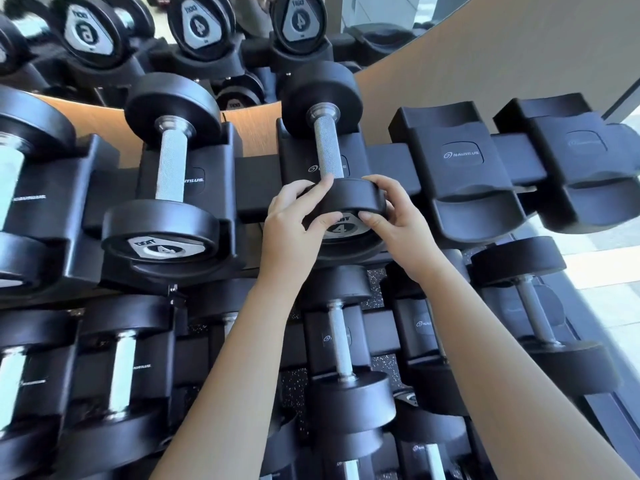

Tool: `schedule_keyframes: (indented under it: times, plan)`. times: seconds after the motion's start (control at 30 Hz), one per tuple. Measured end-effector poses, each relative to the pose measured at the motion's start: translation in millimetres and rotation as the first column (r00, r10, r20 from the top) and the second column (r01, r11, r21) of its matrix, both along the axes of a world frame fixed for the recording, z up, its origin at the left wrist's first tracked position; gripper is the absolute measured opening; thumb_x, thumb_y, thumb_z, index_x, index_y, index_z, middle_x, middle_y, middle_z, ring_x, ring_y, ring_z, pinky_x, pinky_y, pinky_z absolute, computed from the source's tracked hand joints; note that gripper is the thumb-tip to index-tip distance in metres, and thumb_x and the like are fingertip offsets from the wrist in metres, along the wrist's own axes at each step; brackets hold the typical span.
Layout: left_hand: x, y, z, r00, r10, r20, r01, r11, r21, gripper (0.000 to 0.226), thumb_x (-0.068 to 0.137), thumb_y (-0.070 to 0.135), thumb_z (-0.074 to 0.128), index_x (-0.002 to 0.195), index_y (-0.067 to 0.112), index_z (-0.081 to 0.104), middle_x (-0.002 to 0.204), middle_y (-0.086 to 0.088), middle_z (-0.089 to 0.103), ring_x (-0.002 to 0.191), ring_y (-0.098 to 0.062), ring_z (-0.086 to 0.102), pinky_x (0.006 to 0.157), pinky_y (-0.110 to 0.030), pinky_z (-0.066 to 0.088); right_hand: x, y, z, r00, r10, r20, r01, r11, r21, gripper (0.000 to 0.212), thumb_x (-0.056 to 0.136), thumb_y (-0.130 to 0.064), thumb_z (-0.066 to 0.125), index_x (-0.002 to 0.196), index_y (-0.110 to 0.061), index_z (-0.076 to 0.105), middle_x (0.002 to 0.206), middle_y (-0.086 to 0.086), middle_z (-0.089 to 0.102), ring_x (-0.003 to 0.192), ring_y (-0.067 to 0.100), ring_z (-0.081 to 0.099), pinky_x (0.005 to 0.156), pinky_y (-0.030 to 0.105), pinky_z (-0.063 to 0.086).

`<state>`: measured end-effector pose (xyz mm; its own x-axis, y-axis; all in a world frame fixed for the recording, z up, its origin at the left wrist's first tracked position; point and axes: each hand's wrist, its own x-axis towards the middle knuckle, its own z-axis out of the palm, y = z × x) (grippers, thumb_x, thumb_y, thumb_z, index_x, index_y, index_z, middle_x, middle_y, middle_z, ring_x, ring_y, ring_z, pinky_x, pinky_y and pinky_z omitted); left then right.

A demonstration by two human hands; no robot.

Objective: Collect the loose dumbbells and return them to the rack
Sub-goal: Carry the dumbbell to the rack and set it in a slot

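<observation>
A black dumbbell marked 4, with a knurled steel handle, lies in a cradle on the top tier of the black rack. My left hand grips the left side of its near head. My right hand holds the right side of that same head, thumb on the numbered end plate. A second dumbbell marked 4 rests in the cradle to the left.
Two vacant cradles stand on the top tier to the right. Several dumbbells fill the lower tier. A mirror behind the rack reflects the dumbbell ends. Pale floor shows at the right.
</observation>
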<state>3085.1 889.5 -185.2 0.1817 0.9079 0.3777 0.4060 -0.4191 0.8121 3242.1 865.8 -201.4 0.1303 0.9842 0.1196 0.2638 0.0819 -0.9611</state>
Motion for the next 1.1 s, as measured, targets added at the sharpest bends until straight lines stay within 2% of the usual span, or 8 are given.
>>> schedule_keyframes:
  times: [0.13,0.27,0.37,0.47,0.53,0.7,0.93,1.1]
  plan:
    - [-5.3,-4.8,-3.0,0.998,-0.041,-0.037,0.041,0.999,-0.012,0.048,0.083,0.007,0.062,0.128,0.018,0.049,0.127,-0.004,0.049,0.12,-0.016,0.043,0.105,-0.021,0.027,-3.9,-1.1,-1.9,0.998,-0.029,0.047,0.029,1.0,0.008,0.044,0.089,-0.009,0.055,0.128,-0.025,0.043,0.128,0.01,0.05,0.118,0.025,0.049,0.104,0.045,0.038]
    - [-14.2,-15.6,-4.7,0.995,-0.071,-0.074,0.066,0.995,-0.072,0.049,0.087,0.012,0.059,0.132,0.024,0.044,0.144,-0.001,0.035,0.132,-0.01,0.03,0.106,-0.02,0.019,-7.0,-8.6,-2.6,0.986,-0.101,0.133,0.101,0.995,0.009,0.05,0.09,-0.017,0.055,0.135,-0.029,0.038,0.125,-0.006,0.045,0.113,0.003,0.046,0.094,0.012,0.034]
    - [-20.9,-25.0,-4.8,0.99,-0.062,-0.126,0.054,0.996,-0.068,0.047,0.088,0.013,0.057,0.133,0.023,0.043,0.145,-0.001,0.033,0.133,-0.012,0.029,0.104,-0.017,0.02,-8.5,-20.4,-0.9,0.962,-0.147,0.231,0.152,0.988,-0.004,0.055,0.089,-0.025,0.057,0.138,-0.035,0.034,0.119,-0.007,0.044,0.106,0.006,0.049,0.092,0.016,0.036]
    - [-28.4,-36.3,-2.9,0.98,-0.019,-0.2,0.009,0.999,-0.05,0.046,0.088,0.011,0.056,0.132,0.018,0.045,0.139,-0.004,0.041,0.128,-0.017,0.037,0.101,-0.016,0.023,-13.2,-39.9,3.0,0.898,-0.191,0.396,0.191,0.981,0.042,0.054,0.088,-0.031,0.057,0.138,-0.033,0.036,0.117,-0.006,0.047,0.099,0.004,0.048,0.083,0.006,0.03]
    - [-33.4,-46.6,-2.6,0.962,0.003,-0.274,-0.008,1.0,-0.019,0.044,0.087,0.01,0.057,0.13,0.014,0.047,0.135,-0.006,0.047,0.125,-0.021,0.04,0.104,-0.026,0.027,-19.4,-55.9,6.1,0.86,-0.214,0.463,0.204,0.976,0.072,0.051,0.089,-0.028,0.056,0.137,-0.028,0.039,0.122,-0.001,0.051,0.108,0.011,0.048,0.087,0.012,0.032]
    - [-49.3,-80.2,-11.3,0.887,0.05,-0.46,-0.031,0.998,0.05,0.038,0.085,0.01,0.058,0.123,0.011,0.054,0.13,-0.008,0.053,0.125,-0.029,0.042,0.104,-0.051,0.031,-40.7,-97.7,8.1,0.779,-0.244,0.578,0.194,0.97,0.148,0.042,0.089,-0.017,0.056,0.13,-0.013,0.049,0.12,0.008,0.058,0.11,0.025,0.054,0.091,0.047,0.045]
    - [-77.3,-127.4,-27.1,0.836,0.109,-0.538,-0.071,0.993,0.091,0.036,0.078,0.006,0.066,0.113,0.007,0.061,0.122,-0.012,0.06,0.117,-0.033,0.051,0.096,-0.059,0.035,-72.8,-147.9,0.7,0.678,-0.218,0.702,0.187,0.975,0.122,0.041,0.086,-0.015,0.06,0.126,-0.01,0.054,0.12,0.012,0.059,0.111,0.034,0.055,0.094,0.055,0.042]
    - [-97.0,-155.3,-38.6,0.833,0.133,-0.537,-0.084,0.99,0.115,0.035,0.075,0.006,0.068,0.11,0.008,0.063,0.118,-0.011,0.062,0.114,-0.032,0.053,0.093,-0.059,0.038,-98.3,-183.0,-7.1,0.622,-0.197,0.758,0.171,0.979,0.114,0.041,0.085,-0.014,0.063,0.125,-0.008,0.056,0.119,0.013,0.062,0.11,0.033,0.058,0.096,0.048,0.042]
